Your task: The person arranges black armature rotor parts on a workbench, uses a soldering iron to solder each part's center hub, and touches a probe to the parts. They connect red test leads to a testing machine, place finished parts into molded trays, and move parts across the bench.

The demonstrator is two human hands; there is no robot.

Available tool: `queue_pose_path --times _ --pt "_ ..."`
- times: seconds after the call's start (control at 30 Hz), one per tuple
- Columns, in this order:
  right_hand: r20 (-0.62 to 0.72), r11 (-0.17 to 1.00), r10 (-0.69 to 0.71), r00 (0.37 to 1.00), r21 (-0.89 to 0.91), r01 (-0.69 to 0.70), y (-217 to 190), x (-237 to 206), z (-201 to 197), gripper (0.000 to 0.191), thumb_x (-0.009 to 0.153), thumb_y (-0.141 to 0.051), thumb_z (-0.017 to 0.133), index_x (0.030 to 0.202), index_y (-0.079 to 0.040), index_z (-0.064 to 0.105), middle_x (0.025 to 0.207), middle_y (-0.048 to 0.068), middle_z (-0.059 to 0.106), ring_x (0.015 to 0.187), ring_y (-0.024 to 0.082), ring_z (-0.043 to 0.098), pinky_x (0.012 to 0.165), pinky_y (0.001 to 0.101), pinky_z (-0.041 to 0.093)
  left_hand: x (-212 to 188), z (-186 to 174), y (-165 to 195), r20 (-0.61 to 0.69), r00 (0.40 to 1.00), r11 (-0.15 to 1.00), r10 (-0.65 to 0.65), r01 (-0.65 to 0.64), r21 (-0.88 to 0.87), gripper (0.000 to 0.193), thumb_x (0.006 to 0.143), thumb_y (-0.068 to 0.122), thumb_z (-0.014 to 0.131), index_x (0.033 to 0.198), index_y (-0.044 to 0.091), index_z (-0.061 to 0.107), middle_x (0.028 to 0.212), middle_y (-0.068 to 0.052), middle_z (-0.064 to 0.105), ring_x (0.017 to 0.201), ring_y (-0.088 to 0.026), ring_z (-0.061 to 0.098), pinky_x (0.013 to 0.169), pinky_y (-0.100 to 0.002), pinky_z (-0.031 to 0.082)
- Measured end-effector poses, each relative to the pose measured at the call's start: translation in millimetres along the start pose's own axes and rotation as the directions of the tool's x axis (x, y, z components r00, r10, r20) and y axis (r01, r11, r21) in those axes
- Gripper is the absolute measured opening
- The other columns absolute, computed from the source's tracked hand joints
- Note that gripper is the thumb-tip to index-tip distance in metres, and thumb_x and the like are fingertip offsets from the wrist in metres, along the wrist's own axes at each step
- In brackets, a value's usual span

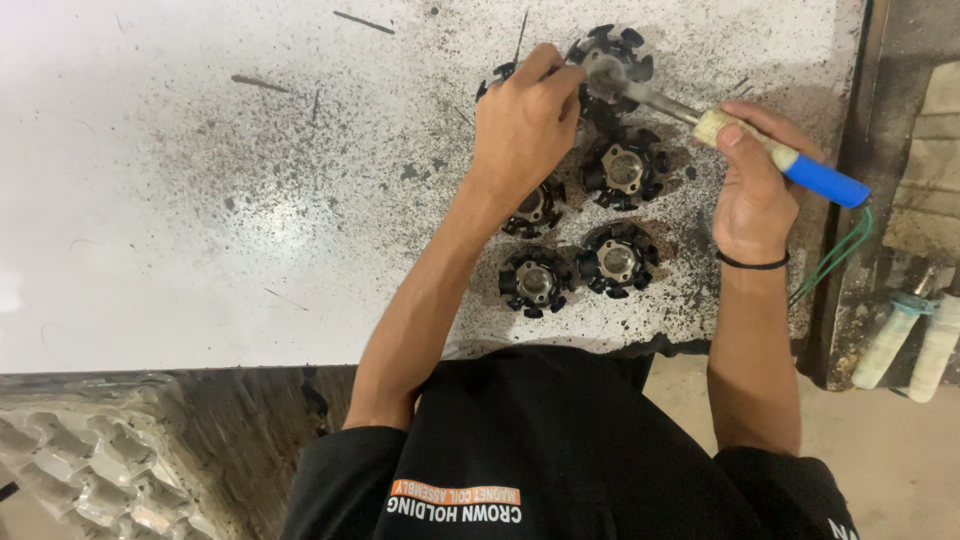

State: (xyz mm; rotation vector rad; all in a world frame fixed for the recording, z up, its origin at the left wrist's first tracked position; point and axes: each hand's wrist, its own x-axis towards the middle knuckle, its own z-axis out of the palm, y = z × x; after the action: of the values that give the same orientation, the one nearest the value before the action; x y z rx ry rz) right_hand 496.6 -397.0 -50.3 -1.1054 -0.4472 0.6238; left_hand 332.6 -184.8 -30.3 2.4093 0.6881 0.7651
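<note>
On the speckled white table point(200, 200), left hand point(522, 125) pinches the farthest black coil core point(612, 62) steady while right hand point(752, 190), fist wrapped around a blue-handled tool point(770, 150), works its tip there; four other cores point(575, 225) wait nearer.
</note>
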Motion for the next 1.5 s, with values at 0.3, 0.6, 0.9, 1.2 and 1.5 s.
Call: queue_pose_path --times 0.3,0.6,0.9,1.2,1.5 --pt "0.025 0.999 0.0 1.0 0.044 -0.001 -16.9 -0.1 -14.6 0.019 0.104 0.001 0.075 0.123 0.006 0.072 0.118 0.021 0.072 0.103 0.026 0.071 0.096 0.0395 0.06 14.9 -3.9 5.1 0.108 0.993 0.999 -0.043 0.042 0.009 0.009 0.09 0.003 0.069 0.097 -0.002 0.07 0.094 -0.014 0.066 0.062 -0.027 0.071 0.052 -0.035 0.059" --pt "-0.089 0.978 -0.144 0.986 -0.166 0.128 -14.5 -95.8 -31.1 0.024 0.1 -0.002 0.077 0.121 -0.002 0.064 0.121 0.019 0.071 0.103 0.023 0.071 0.096 0.033 0.058 -57.1 -38.1 52.2 0.094 0.995 0.996 -0.027 0.035 -0.084 0.016 0.093 0.001 0.07 0.108 0.006 0.073 0.104 -0.007 0.066 0.069 -0.021 0.072 0.053 -0.031 0.057" --pt "-0.16 0.979 -0.073 0.984 -0.2 0.04 -6.9 -114.0 -42.5 0.027 0.102 0.0 0.076 0.123 0.003 0.06 0.12 0.021 0.07 0.105 0.023 0.068 0.096 0.0326 0.053 -74.2 -27.2 63.5 0.078 0.996 0.997 -0.047 0.051 -0.049 0.019 0.092 0.005 0.075 0.11 0.01 0.074 0.105 -0.003 0.065 0.073 -0.023 0.072 0.06 -0.035 0.058" --pt "-0.17 0.991 0.012 0.985 -0.128 -0.034 -16.2 -108.9 -41.3 0.03 0.101 0.002 0.076 0.125 -0.001 0.058 0.12 0.022 0.07 0.106 0.026 0.07 0.1 0.0373 0.058 -57.6 -18.4 62.4 0.245 0.968 0.998 -0.052 0.059 -0.025 0.017 0.09 0.002 0.071 0.107 0.004 0.072 0.1 -0.008 0.064 0.072 -0.023 0.072 0.057 -0.034 0.058" --pt "-0.126 0.981 -0.077 0.989 -0.184 0.053 -7.7 -115.5 -43.4 0.03 0.103 0.003 0.074 0.126 -0.001 0.055 0.122 0.021 0.069 0.11 0.025 0.069 0.102 0.0371 0.056 -58.0 -27.9 64.6 0.205 0.975 0.981 -0.079 0.113 -0.158 0.02 0.086 0.002 0.072 0.105 0.004 0.074 0.1 -0.008 0.062 0.071 -0.027 0.07 0.065 -0.037 0.06"
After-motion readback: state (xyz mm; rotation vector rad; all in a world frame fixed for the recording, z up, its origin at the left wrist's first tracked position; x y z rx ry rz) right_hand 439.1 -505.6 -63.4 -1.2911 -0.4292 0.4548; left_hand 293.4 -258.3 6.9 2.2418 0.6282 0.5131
